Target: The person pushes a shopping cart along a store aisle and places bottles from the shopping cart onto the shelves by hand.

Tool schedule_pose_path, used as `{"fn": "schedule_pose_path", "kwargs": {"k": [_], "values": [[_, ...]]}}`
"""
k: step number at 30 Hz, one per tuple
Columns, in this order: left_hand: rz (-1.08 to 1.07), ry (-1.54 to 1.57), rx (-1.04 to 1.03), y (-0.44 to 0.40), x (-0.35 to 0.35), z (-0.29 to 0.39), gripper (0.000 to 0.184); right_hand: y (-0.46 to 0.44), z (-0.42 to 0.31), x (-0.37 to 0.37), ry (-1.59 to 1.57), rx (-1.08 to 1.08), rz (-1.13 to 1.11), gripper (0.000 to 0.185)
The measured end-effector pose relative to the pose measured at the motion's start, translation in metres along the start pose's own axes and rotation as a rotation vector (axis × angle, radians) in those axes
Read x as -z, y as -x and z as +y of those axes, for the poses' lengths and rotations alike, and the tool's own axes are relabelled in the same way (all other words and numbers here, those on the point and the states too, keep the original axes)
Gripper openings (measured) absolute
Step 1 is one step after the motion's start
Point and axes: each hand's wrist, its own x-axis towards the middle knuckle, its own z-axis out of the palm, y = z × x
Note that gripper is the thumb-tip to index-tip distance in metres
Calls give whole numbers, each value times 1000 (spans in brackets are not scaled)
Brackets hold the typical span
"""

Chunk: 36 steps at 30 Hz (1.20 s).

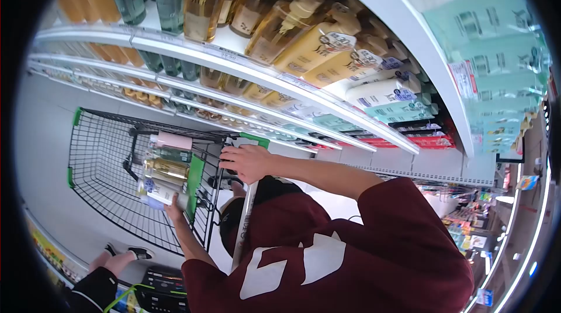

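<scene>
The white bottle [160, 191], probably best supported along its body, lies beside a golden bottle [169, 168] in the cart [76, 116] at left, the left hand [174, 210] curling a thumb against it, grip too hidden to tell, the right hand [245, 161] loosely spread over the handle [248, 208].

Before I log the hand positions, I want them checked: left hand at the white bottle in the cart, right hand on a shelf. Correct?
The last part is wrong: the right hand is on the cart handle, as the head view shows. The left hand is at the white bottle in the cart.
</scene>
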Motion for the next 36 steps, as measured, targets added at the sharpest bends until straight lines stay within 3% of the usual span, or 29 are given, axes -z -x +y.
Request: {"fn": "schedule_pose_path", "kwargs": {"k": [4,11,14,21,25,27,32,36], "values": [[13,-67,-5,54,-28,80,61,-2,2,-3,23,15,39,53],[-71,58,-218,149,-80,190,51,-13,0,-2,-10,-13,20,55],[-92,74,-296,182,-95,204,47,-22,3,-7,-12,-21,12,54],[-206,183,-250,261,-150,200,61,-53,11,3,-34,15,-28,56],[-523,174,-220,307,-187,225,61,-71,8,7,-15,0,-101,57],[-665,173,-228,329,-207,245,61,-69,-24,59,-83,-118,-214,47],[-814,156,-231,363,-239,274,60,-77,-5,19,-254,-99,-22,45],[-829,96,-280,376,-245,285,61,-44,-24,-3,-733,-235,152,47]]}}
